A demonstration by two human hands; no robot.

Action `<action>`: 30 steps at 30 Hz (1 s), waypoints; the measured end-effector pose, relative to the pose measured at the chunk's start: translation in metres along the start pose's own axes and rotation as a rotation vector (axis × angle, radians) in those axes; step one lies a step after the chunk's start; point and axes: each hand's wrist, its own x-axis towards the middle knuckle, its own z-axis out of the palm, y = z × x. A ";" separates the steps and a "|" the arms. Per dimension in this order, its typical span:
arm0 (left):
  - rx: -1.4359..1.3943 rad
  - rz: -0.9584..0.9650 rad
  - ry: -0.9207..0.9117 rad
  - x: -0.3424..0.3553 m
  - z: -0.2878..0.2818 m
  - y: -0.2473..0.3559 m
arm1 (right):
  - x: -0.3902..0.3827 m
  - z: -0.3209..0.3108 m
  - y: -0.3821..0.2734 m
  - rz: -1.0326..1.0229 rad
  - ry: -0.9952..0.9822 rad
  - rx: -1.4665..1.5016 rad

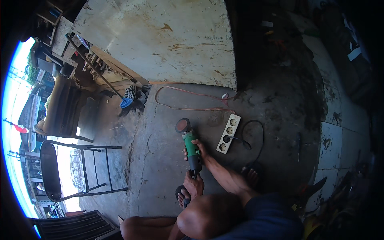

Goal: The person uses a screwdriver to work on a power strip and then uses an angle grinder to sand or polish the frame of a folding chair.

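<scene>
1. Hands are full: my right hand (201, 151) is wrapped around the green angle grinder (191, 144), left hand (194, 184) gripping its rear end.
2. It's over the concrete floor (160, 164), left of the white power strip (228, 135), disc (183, 125) facing away from me.
3. Black plug (227, 139) is in the strip, cable (263, 134) looping off right.

The grey concrete floor (160, 172) is stained and cracked. White tiles (330, 146) border its right edge, in shadow. A large scuffed pale panel (160, 40) spans part of its far edge. Toward its left edge are 2 seats, a brown sofa (63, 108) and a black-framed chair (49, 172), with bright daylight (16, 76) beyond.
</scene>
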 end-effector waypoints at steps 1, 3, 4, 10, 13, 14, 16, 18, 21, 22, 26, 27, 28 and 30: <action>0.022 0.011 0.019 0.002 -0.002 -0.002 | 0.001 0.003 0.002 0.002 0.033 0.006; 0.045 0.038 0.022 0.004 -0.004 -0.008 | -0.002 0.008 0.007 0.015 0.001 0.023; 0.042 0.042 0.016 0.005 -0.003 -0.004 | -0.005 0.007 0.005 0.025 -0.021 0.027; -0.724 -0.240 -0.522 0.009 -0.017 0.004 | -0.014 0.011 0.003 0.034 -0.026 -0.066; -1.045 -0.222 -0.663 0.035 -0.015 0.001 | -0.021 0.030 -0.008 0.056 -0.074 -0.223; -1.084 -0.181 -0.685 0.045 -0.017 0.003 | -0.024 0.043 -0.009 0.081 -0.075 -0.342; -1.045 -0.134 -0.675 0.054 -0.015 0.007 | -0.031 0.064 -0.022 0.166 -0.017 -0.650; -1.182 -0.200 -0.652 0.050 -0.017 0.014 | -0.039 0.100 -0.031 -0.056 -0.001 -1.246; -1.248 -0.158 -0.643 0.062 -0.035 0.014 | -0.054 0.155 -0.046 -0.131 0.190 -1.650; -1.262 -0.145 -0.630 0.064 -0.034 0.019 | -0.067 0.170 -0.055 -0.185 0.345 -1.850; -1.319 -0.143 -0.591 0.055 -0.040 0.055 | -0.105 0.124 -0.099 -0.482 0.900 -2.703; -1.308 -0.145 -0.591 0.056 -0.041 0.057 | -0.109 0.112 -0.102 -0.456 0.889 -2.717; -1.296 -0.139 -0.587 0.059 -0.043 0.060 | -0.110 0.109 -0.104 -0.184 1.009 -2.668; -1.310 -0.143 -0.569 0.061 -0.041 0.062 | -0.111 0.103 -0.105 0.100 1.110 -2.610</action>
